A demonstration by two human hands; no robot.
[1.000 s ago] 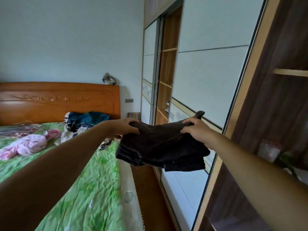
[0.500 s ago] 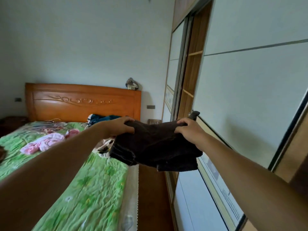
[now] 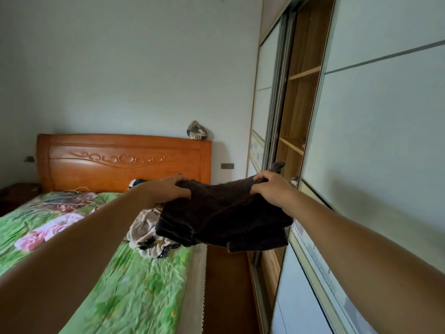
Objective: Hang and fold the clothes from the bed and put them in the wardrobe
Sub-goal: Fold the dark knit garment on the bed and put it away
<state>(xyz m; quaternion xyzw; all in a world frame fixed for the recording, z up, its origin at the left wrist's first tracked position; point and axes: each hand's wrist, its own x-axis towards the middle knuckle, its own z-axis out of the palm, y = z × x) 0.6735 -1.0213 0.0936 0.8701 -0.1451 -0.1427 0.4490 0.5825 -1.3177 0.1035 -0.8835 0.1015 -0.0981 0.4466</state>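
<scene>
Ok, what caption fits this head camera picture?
Left hand and right hand hold a folded dark garment between bed and wardrobe.

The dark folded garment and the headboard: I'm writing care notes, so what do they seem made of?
Dark folded garment: apparently thick, matte dark-brown cloth, soft folds and stitched hems; fibre unclear. Headboard: seemingly varnished orange-brown wood, glossy sheen on its carved scroll.

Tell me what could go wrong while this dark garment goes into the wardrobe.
1. The left hand and right hand grip the garment only along its top edge. The lower layers hang loose, so the fold may slip open.
2. The gap in the wardrobe between the sliding doors looks narrow, so the garment might catch on a door edge or miss the shelf.
</scene>
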